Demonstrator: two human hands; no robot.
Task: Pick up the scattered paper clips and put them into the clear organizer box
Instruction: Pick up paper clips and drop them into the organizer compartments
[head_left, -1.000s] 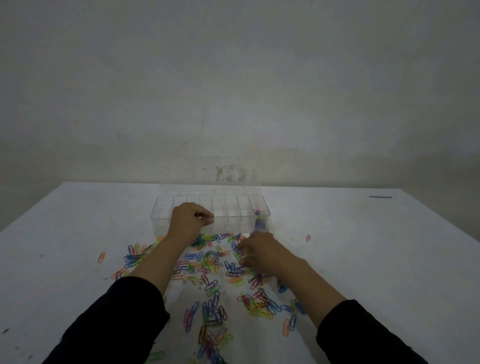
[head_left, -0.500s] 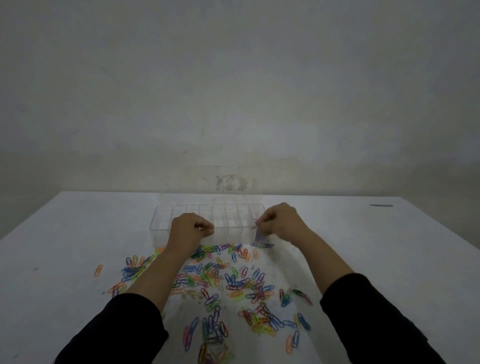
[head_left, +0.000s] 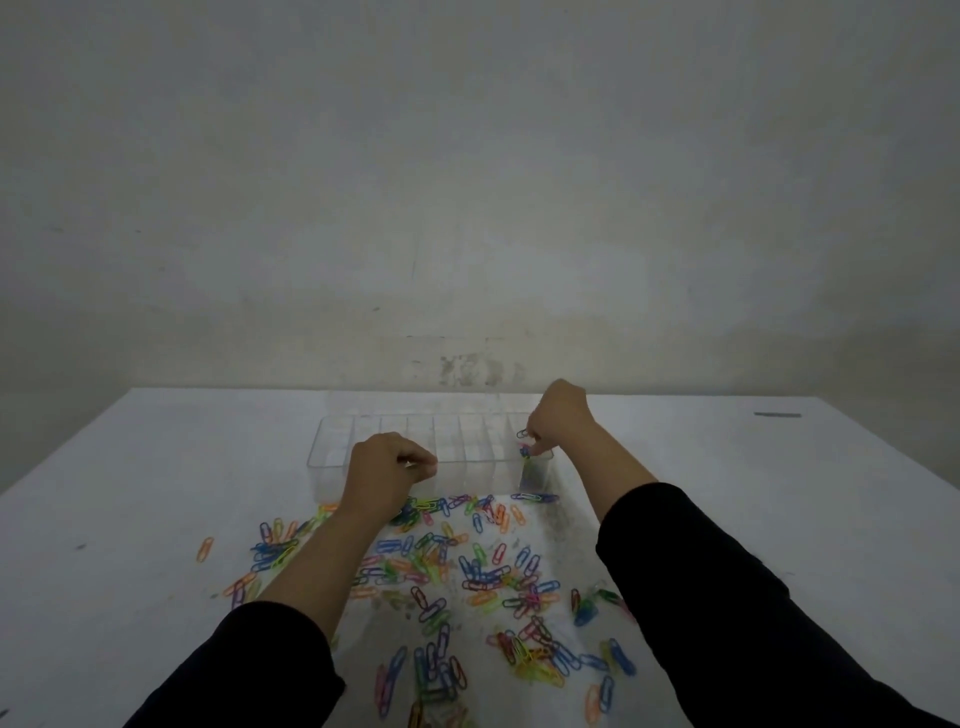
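Paper clips (head_left: 470, 571), many colours, lie scattered on the white bench (head_left: 156, 467), mostly in a loose spread nearer the person than the fingers of both hands. A few strays sit well apart to the left, one orange clip (head_left: 204, 548) alone. One clip (head_left: 522, 433) is pinched at the tips of the right hand (head_left: 561, 421), just at the fingers (head_left: 535, 441), which are closed on it. Right below those fingertips a few more clips (head_left: 525, 451) sit in the rightmost compartment of the clear box (head_left: 332, 452). The box is long, split into a row of compartments, and stands on the bench just beyond the clip spread. Its other compartments look empty, though the clear plastic makes that hard to read. The right hand hangs over the box's right end, wrist up, fingers pointing down into that end compartment.

The left hand (head_left: 384, 475) is curled into a loose fist, fingers (head_left: 415, 460) closed, resting at the near wall of the box around its middle. Cannot tell whether it holds any clip; nothing shows between the fingers. A row of clips lies just under and to the right of that fist, along the box's near wall. Both forearms bare, dark sleeves (head_left: 249, 670) pushed up. A small dark mark (head_left: 777, 414) lies on the bench far right of the right fingers. Plain pale wall (head_left: 467, 182) behind.
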